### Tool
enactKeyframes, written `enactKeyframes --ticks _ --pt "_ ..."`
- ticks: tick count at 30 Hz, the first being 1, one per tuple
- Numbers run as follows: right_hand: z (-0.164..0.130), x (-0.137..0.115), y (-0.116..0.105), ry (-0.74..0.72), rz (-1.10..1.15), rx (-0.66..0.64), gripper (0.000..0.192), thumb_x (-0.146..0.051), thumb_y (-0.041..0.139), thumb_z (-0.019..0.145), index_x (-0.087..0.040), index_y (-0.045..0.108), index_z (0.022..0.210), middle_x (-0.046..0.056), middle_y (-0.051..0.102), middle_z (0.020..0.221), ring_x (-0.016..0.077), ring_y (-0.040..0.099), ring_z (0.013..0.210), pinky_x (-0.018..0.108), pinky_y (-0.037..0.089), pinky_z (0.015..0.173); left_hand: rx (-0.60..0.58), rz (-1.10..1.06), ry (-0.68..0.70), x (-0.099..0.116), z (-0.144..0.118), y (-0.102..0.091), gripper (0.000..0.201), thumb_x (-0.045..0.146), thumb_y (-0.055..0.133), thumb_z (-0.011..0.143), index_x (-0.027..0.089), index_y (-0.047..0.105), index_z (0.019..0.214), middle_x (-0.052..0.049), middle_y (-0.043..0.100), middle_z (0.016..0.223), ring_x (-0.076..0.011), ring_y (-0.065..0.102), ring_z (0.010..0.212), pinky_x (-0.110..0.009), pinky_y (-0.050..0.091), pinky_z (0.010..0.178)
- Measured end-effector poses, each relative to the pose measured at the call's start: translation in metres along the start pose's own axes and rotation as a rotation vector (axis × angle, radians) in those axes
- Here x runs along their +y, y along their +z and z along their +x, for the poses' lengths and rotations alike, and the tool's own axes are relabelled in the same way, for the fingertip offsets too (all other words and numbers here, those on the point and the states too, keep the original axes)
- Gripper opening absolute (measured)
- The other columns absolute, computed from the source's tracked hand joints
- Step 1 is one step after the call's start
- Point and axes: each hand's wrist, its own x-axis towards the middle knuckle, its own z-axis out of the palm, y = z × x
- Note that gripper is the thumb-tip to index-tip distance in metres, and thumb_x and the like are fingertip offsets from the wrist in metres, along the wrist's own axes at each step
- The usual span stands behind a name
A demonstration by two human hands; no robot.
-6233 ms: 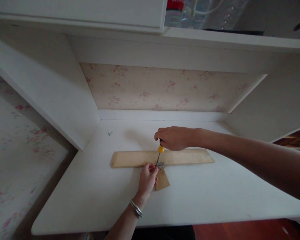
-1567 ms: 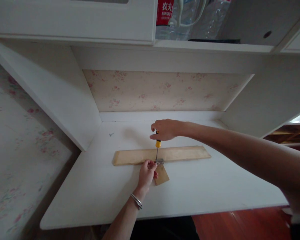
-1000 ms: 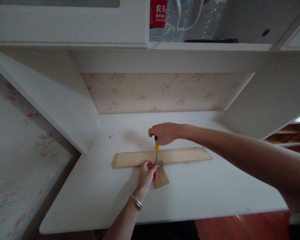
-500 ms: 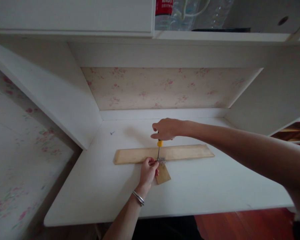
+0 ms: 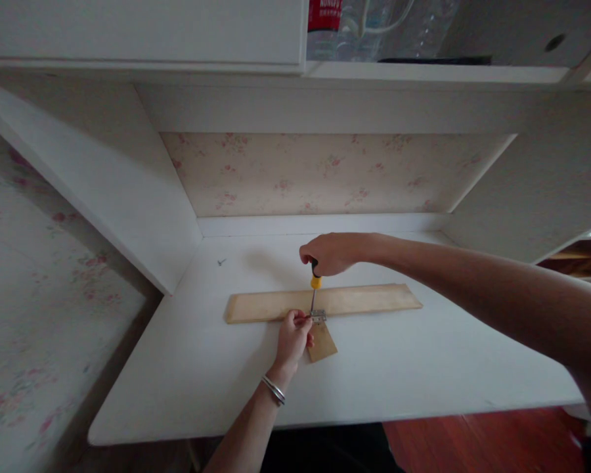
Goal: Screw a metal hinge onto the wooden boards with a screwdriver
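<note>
From where I stand, the fingers of the right hand are curled around the handle of a yellow-and-black screwdriver, with its shaft pointing down, nearly upright and tipped just a little. The fingers of the left hand come together at the left end of a metal hinge, right by the screwdriver's tip; I can't tell whether they grip it or only steady it. So the hinge lies straight below the right fingers and just beside the left ones, the nearer hand. It runs left to right along the near edge of a long board, and a short board juts from it towards the person. Farther back, loose screws lie on the white tabletop.
</note>
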Motion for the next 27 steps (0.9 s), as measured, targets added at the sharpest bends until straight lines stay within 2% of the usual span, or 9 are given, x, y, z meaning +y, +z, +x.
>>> enactKeyframes --ticks 2,6,9,10,13,17,19,23,27 --pt "-0.001 0.000 0.001 -0.045 0.027 0.010 0.038 -0.026 0.061 0.074 -0.019 0.060 0.112 0.010 0.064 0.104 0.0230 0.060 0.085 0.027 0.039 0.060 -0.003 0.019 -0.005 0.002 -0.001 0.000 0.028 0.036 0.060 0.077 0.017 0.046 0.091 -0.002 0.058 0.076 -0.0091 0.052 0.045 -0.019 0.040 0.036" --pt "-0.002 -0.003 0.002 0.154 -0.003 0.012 0.045 -0.049 0.046 0.086 -0.013 0.062 0.108 0.016 0.065 0.095 0.0263 0.061 0.077 0.030 0.039 0.057 -0.024 0.038 -0.036 0.006 -0.004 0.000 0.024 0.033 0.056 0.078 0.017 0.046 0.092 -0.003 0.060 0.082 -0.0088 0.053 0.046 -0.018 0.040 0.036" --pt "-0.003 -0.001 0.001 0.150 -0.045 -0.010 0.032 -0.035 0.048 0.086 -0.013 0.066 0.100 0.015 0.066 0.089 0.0258 0.061 0.077 0.030 0.039 0.057 -0.037 0.144 -0.020 0.006 -0.005 -0.005 0.020 0.029 0.053 0.081 0.018 0.048 0.096 -0.004 0.061 0.085 -0.0094 0.054 0.048 -0.018 0.039 0.038" --pt "-0.004 0.001 0.002 0.106 -0.038 -0.007 0.029 -0.029 0.053 0.082 -0.015 0.065 0.103 0.014 0.066 0.093 0.0251 0.061 0.080 0.029 0.039 0.058 -0.037 0.211 0.020 0.006 -0.005 -0.007 0.018 0.028 0.052 0.081 0.018 0.050 0.096 -0.004 0.062 0.085 -0.0100 0.056 0.050 -0.019 0.042 0.042" --pt "-0.005 0.004 0.003 0.012 0.000 0.051 0.046 -0.027 0.062 0.073 -0.020 0.057 0.118 0.010 0.062 0.110 0.0244 0.060 0.089 0.028 0.040 0.061 -0.041 0.461 0.243 0.010 -0.001 -0.019 0.012 0.026 0.051 0.084 0.018 0.056 0.090 -0.005 0.064 0.086 -0.0143 0.063 0.071 -0.024 0.049 0.064" --pt "-0.002 0.002 0.004 0.228 0.006 0.030 0.053 -0.059 0.043 0.085 -0.013 0.067 0.099 0.016 0.065 0.088 0.0285 0.061 0.078 0.033 0.042 0.060 -0.057 0.617 0.438 0.035 0.011 -0.034 0.019 0.032 0.049 0.089 0.018 0.060 0.095 -0.006 0.065 0.091 -0.0172 0.062 0.081 -0.028 0.048 0.074" --pt "-0.001 0.001 0.001 0.316 -0.029 0.020 0.057 -0.058 0.037 0.087 -0.011 0.069 0.087 0.017 0.064 0.079 0.0289 0.061 0.074 0.034 0.041 0.060 -0.076 0.611 0.479 0.054 0.018 -0.038 0.024 0.035 0.051 0.089 0.017 0.059 0.102 -0.007 0.064 0.097 -0.0159 0.061 0.077 -0.027 0.048 0.072" --pt "-0.005 0.003 -0.007 0.144 -0.027 -0.042 0.033 -0.041 0.057 0.079 -0.015 0.068 0.097 0.013 0.066 0.087 0.0253 0.060 0.078 0.030 0.039 0.060 -0.235 0.538 0.509 0.092 0.031 -0.036 0.036 0.036 0.056 0.087 0.017 0.054 0.117 -0.010 0.056 0.120 -0.0172 0.058 0.093 -0.027 0.049 0.076" --pt "-0.007 0.006 -0.010 0.006 0.021 -0.021 0.054 -0.043 0.065 0.074 -0.018 0.056 0.121 0.010 0.065 0.098 0.0237 0.060 0.084 0.028 0.039 0.061 -0.474 0.558 0.502 0.116 0.046 -0.026 0.038 0.033 0.058 0.086 0.019 0.054 0.121 -0.009 0.056 0.123 -0.0201 0.055 0.106 -0.029 0.048 0.084"
